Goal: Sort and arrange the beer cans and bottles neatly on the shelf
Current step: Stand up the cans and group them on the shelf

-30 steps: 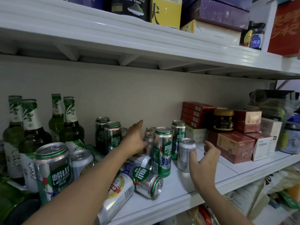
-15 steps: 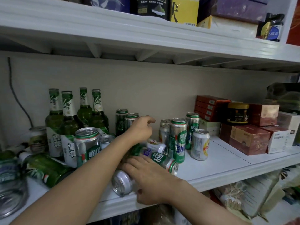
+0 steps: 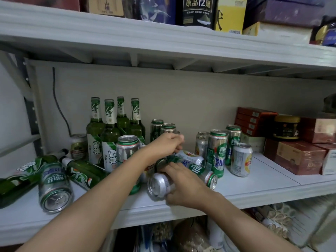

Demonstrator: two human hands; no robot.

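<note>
Beer cans and bottles: crowded on the left half of the shelf (image 3: 263,180), some upright, several on their sides.

Largest first: two lying bottles (image 3: 20,180) at far left, glass, round, angled toward the front edge. Likely to roll off and shatter if nudged or if the shelf is jolted. Four upright bottles (image 3: 111,128) packed at the back, tall and narrow. Could topple like skittles under a careless forearm.

Next, a lying can (image 3: 54,186) near the lip, free to roll. A tall upright can (image 3: 127,148) just beside the left forearm, easily knocked over by a sweep of the arm.

Then the silver can (image 3: 158,186), on its side at the very edge, gripped by the right hand (image 3: 183,188), fingers curled round its body. Smooth metal, so a slip means a drop to the floor.

Left hand (image 3: 163,144) curled above the pile of lying cans. Cannot tell whether pinching one or empty.
</note>
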